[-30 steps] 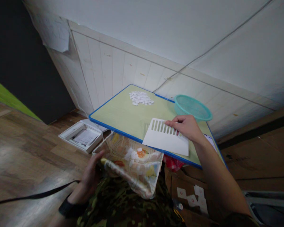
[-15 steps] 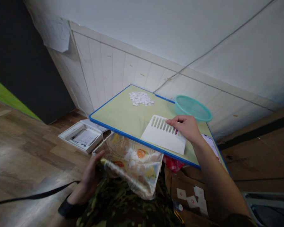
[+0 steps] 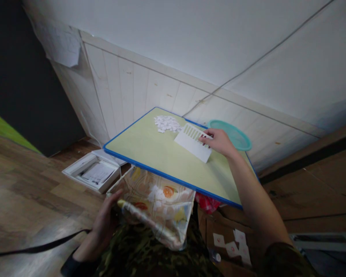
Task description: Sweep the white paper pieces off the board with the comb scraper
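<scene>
My right hand [image 3: 219,141] grips the slotted edge of a white card [image 3: 193,148] over the light green table [image 3: 144,148]. The card's far left corner is close to a pile of small white pieces [image 3: 167,124]. Below the table's near edge, my left hand [image 3: 106,217] is closed on the left side of a fruit-patterned cloth [image 3: 158,204], which hangs open like a pouch with white pieces inside. Some of the left fingers are hidden behind the cloth.
A turquoise basket [image 3: 233,134] stands at the table's back right. An open white box [image 3: 93,171] lies on the floor at left. Several white cards [image 3: 232,249] and a red cloth [image 3: 207,203] are below the table at right. A grey cable [image 3: 248,68] crosses the wall.
My right hand has moved the slotted card away from the table's near edge, toward the pile. My left hand still holds the cloth. The view has shifted slightly.
</scene>
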Motion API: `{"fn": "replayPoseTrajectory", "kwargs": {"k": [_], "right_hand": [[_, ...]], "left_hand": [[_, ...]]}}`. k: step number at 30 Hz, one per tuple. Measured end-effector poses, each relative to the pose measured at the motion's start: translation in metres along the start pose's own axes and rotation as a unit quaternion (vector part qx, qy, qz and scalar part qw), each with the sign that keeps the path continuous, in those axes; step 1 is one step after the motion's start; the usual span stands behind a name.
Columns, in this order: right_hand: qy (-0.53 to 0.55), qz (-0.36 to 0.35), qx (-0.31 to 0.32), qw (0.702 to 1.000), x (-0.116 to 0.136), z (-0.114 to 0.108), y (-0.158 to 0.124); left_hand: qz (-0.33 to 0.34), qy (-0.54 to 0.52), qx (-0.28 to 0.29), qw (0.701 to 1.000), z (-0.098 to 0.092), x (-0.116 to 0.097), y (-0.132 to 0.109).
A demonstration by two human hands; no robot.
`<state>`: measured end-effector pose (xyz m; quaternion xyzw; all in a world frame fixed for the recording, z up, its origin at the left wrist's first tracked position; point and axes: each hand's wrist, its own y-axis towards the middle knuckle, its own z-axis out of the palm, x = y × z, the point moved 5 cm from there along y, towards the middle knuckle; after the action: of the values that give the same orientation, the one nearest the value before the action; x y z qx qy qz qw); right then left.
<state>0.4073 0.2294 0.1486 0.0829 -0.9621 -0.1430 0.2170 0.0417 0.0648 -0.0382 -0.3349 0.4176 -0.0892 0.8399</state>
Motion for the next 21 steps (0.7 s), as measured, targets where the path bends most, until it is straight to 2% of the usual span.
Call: {"fn": "replayPoseTrajectory", "kwargs": {"k": [3, 9, 11, 14, 16, 21], "right_hand": [[-0.044, -0.023, 0.003, 0.999, 0.005, 0.005, -0.001], [0.03, -0.033, 0.019, 0.999, 0.006, 0.011, 0.004], [0.044, -0.032, 0.006, 0.999, 0.005, 0.011, 0.009], [0.034, -0.024, -0.047, 0.998, 0.004, 0.009, 0.021], [0.011, -0.015, -0.076, 0.997, 0.005, 0.01, 0.031], [-0.02, -0.001, -0.068, 0.998, 0.012, 0.024, 0.047]], "left_hand": [[-0.019, 0.007, 0.017, 1.0, 0.002, 0.001, -0.002], [-0.02, 0.019, 0.003, 1.0, 0.0, 0.003, 0.001], [-0.021, 0.026, 0.011, 0.999, -0.002, 0.005, 0.005], [-0.023, 0.032, 0.028, 0.999, -0.004, 0.008, 0.012], [-0.016, 0.029, 0.017, 0.999, -0.007, 0.008, 0.016], [-0.04, 0.036, -0.009, 0.998, -0.007, 0.006, 0.015]]}}
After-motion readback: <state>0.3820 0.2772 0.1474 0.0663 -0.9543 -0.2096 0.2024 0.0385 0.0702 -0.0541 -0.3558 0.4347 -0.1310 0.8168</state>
